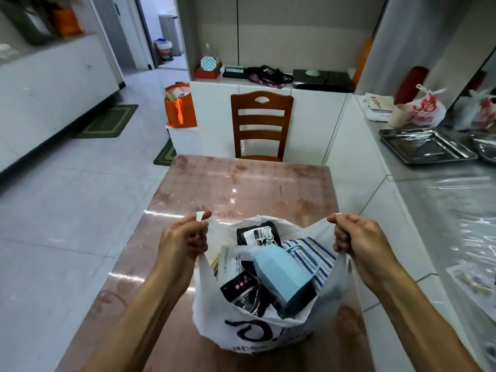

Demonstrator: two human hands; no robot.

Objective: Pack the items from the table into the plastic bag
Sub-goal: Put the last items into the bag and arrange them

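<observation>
A white plastic bag (249, 332) with dark print stands on the pink floral table (241, 189), near its front edge. My left hand (182, 240) is shut on the bag's left handle and my right hand (359, 237) is shut on the right handle, holding the mouth wide. Inside lie a light blue box (281, 275), a blue-and-white striped packet (314, 253), a black packet with a white label (257, 233) and other dark packets (239, 288). No loose items show on the tabletop.
A wooden chair (261, 124) stands at the table's far edge. An orange bag (179, 108) sits on a low white stand at the left. On the right a steel counter holds metal trays (426, 146) and a tied white bag (421, 108).
</observation>
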